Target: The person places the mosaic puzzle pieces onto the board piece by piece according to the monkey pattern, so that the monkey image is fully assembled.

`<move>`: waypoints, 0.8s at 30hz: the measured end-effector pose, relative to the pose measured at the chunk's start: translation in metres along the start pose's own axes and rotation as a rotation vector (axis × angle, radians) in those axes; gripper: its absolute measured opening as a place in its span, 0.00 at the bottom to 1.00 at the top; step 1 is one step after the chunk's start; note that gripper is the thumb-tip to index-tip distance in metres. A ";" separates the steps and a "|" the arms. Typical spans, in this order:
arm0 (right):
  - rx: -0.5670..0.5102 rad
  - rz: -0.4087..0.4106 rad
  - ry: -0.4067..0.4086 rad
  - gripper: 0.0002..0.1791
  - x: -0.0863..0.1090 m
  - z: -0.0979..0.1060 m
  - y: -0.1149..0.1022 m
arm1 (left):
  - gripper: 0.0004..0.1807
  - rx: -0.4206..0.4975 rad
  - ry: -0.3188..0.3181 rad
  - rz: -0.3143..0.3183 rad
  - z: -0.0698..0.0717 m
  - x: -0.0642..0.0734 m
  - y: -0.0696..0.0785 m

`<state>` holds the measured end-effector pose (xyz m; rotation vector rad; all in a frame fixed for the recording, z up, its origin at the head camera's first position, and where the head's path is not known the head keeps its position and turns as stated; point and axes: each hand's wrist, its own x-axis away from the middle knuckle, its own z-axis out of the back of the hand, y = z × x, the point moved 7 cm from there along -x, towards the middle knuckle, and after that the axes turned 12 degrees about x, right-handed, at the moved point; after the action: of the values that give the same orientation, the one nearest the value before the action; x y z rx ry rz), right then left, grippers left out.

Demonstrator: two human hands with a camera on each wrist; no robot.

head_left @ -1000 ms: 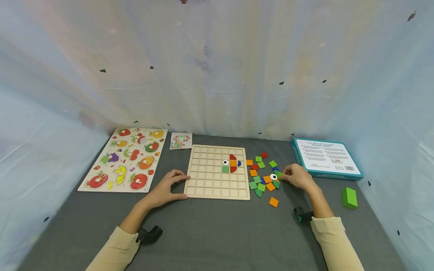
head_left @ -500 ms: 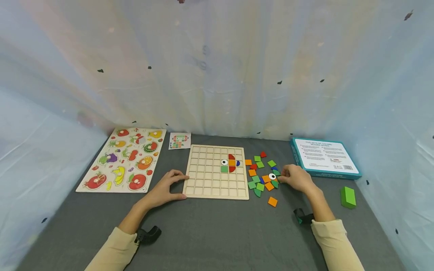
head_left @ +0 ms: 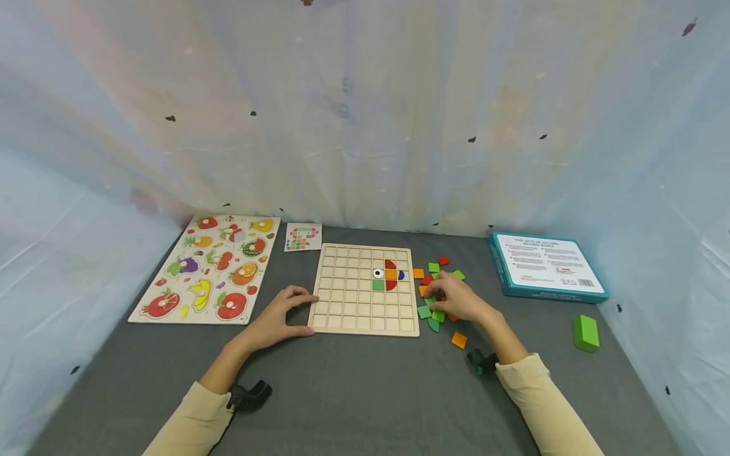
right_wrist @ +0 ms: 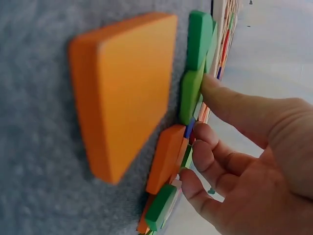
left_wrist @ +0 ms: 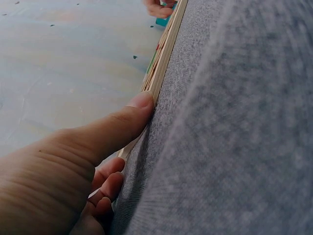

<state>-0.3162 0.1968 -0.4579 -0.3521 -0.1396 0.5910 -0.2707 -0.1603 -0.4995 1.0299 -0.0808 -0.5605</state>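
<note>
My left hand (head_left: 279, 315) rests against the left edge of a wooden grid board (head_left: 348, 304), its thumb at the near corner. In the left wrist view the thumb (left_wrist: 129, 117) touches the board's side, with the other fingers loosely bent. On the board, red, orange, green, blue and eye tiles form a small cluster at the right. My right hand (head_left: 459, 299) is over the loose tile pile, thumb and fingers apart. In the right wrist view its thumb meets a light green tile (right_wrist: 190, 98); no tile is visibly pinched. The hand partly covers the pile.
A loose orange square tile (head_left: 459, 340) lies nearest the person. Left of the board are a fruit puzzle board (head_left: 188, 297) and a pattern card (head_left: 303, 237). At the right are a teal box (head_left: 550, 266) and a green block (head_left: 587, 333).
My right hand let go of a green piece at the pile's right side, then moved left over the tiles nearer the board. My left hand has stayed at the board's edge.
</note>
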 end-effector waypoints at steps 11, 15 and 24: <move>-0.034 -0.013 -0.032 0.09 -0.007 -0.002 0.003 | 0.36 -0.008 0.002 -0.002 0.001 -0.001 -0.001; -0.074 -0.038 0.008 0.10 0.000 -0.001 0.013 | 0.36 -0.008 -0.001 -0.007 0.000 0.000 -0.001; 0.019 -0.325 0.204 0.14 0.005 0.027 0.084 | 0.36 -0.007 0.002 -0.010 0.000 0.000 0.000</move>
<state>-0.3614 0.2719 -0.4633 -0.3603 0.0063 0.2325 -0.2705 -0.1608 -0.4997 1.0244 -0.0717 -0.5679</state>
